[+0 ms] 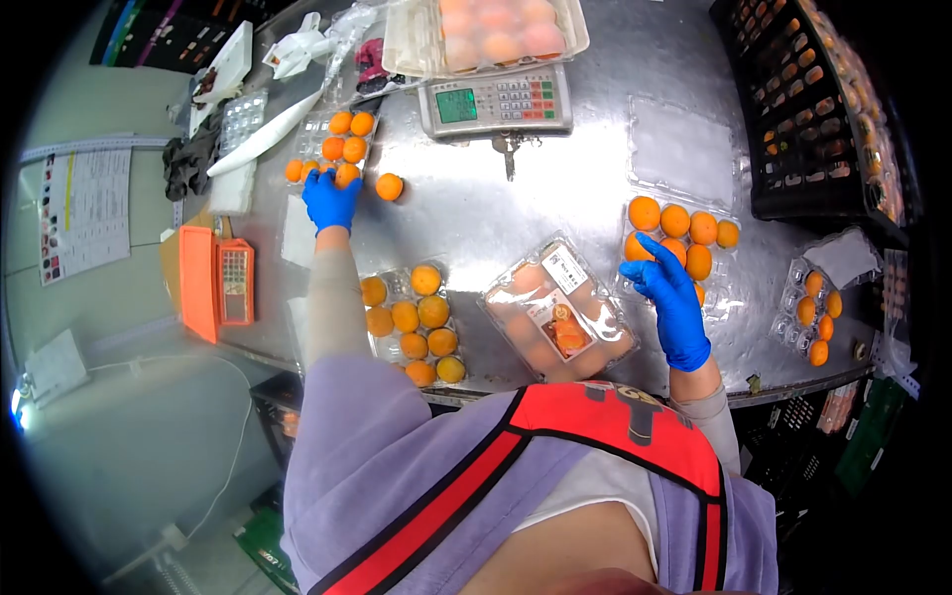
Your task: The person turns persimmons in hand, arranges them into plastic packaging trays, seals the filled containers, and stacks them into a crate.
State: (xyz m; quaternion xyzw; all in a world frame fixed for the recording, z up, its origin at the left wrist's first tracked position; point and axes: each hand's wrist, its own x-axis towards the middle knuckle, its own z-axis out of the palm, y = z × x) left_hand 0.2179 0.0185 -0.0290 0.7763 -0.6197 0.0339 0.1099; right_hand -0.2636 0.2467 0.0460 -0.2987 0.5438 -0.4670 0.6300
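Observation:
My left hand (331, 202), in a blue glove, reaches to the near end of a clear tray of oranges (353, 149) at the upper left. Its fingers are curled onto an orange (325, 171), partly hidden by them. Just right of that tray a loose orange (389, 186) lies on the metal table. My right hand (670, 303), also blue-gloved, hovers over another clear tray of oranges (703, 228) at the right. Its fingers are apart with nothing visible in them, and they hide part of the fruit.
Between my arms lie a filled tray of oranges (405, 317) and a closed, labelled fruit pack (561, 309). A scale (496, 103) carrying a fruit box (501, 35) stands at the back. Black crates (808, 109) and a smaller orange tray (815, 315) are right; an orange device (216, 283) is left.

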